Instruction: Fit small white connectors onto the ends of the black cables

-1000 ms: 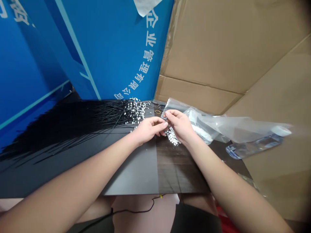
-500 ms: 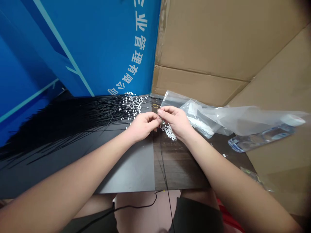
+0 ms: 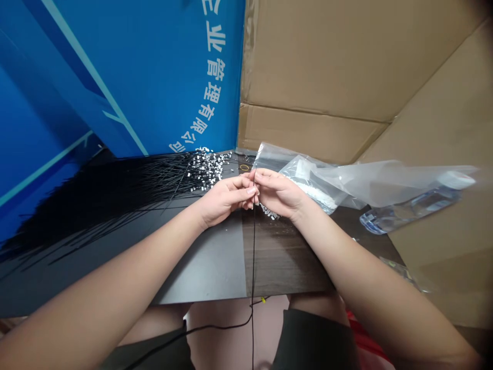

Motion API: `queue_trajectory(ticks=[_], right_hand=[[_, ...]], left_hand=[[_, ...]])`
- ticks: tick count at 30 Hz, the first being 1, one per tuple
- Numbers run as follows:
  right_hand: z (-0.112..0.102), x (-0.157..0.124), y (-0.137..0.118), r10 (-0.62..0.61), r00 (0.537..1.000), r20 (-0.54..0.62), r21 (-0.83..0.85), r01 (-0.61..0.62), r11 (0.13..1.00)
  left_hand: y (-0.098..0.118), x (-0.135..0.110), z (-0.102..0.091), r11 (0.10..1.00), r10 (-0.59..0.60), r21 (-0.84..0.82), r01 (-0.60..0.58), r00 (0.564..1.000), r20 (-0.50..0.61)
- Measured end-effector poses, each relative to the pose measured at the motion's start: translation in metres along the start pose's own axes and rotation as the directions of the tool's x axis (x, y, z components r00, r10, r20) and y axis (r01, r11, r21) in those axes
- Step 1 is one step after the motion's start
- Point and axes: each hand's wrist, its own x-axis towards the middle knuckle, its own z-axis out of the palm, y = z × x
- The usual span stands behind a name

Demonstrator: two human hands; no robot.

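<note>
My left hand and my right hand meet at the fingertips above a dark table. A thin black wire runs down from between them and over the table's front edge. What the fingertips pinch at its top end is hidden. A small heap of white connectors lies just under my right hand, partly covered. A larger scatter of white connectors sits at the ends of a wide fan of black wires, to the left of my left hand.
The table is half grey, half wood-pattern. Behind my right hand lie a clear plastic bag holding white items and a rubber band. Cardboard sheets and a blue printed board stand behind.
My hands have drawn closer and now touch at the fingertips. A black wire now hangs straight down from them. The view has tilted slightly, and my right hand covers more of the white heap.
</note>
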Motion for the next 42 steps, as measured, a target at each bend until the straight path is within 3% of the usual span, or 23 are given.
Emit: queue_trajectory(ticks=[3,6,9,13,19,32,38,42], right_hand=[[0.004,0.0,-0.002,-0.005,1.0,-0.02,0.008,0.005,1.0],[0.005,0.002,-0.004,-0.002,0.994,-0.111,-0.025,-0.001,1.0],[0.006,0.002,-0.005,-0.033,0.981,-0.192,-0.076,0.019,0.997],[0.008,0.002,-0.004,-0.048,0.976,-0.213,-0.118,0.023,0.993],[0.004,0.002,-0.003,-0.125,0.941,-0.316,-0.127,0.089,0.988],[0.004,0.002,0.001,-0.209,0.9,-0.384,-0.256,0.113,0.96],[0.006,0.001,0.0,-0.17,0.926,-0.336,-0.265,0.08,0.961],[-0.003,0.004,-0.003,-0.224,0.886,-0.407,-0.259,0.123,0.958]], left_hand=[[0.001,-0.001,-0.001,0.999,-0.024,-0.041,0.024,1.0,0.008],[0.0,0.0,-0.001,0.998,-0.046,-0.043,0.045,0.998,-0.034],[-0.002,0.001,-0.001,0.999,-0.022,0.032,0.025,0.997,-0.071],[-0.005,0.003,-0.001,0.99,0.034,0.142,-0.025,0.998,-0.062],[-0.005,0.004,-0.001,0.983,0.014,0.185,0.002,0.996,-0.086],[-0.005,0.004,0.001,0.957,0.048,0.291,0.001,0.986,-0.158],[-0.004,0.003,0.003,0.936,0.053,0.352,0.005,0.987,-0.155],[-0.008,0.006,0.0,0.927,0.102,0.375,-0.01,0.969,-0.227]])
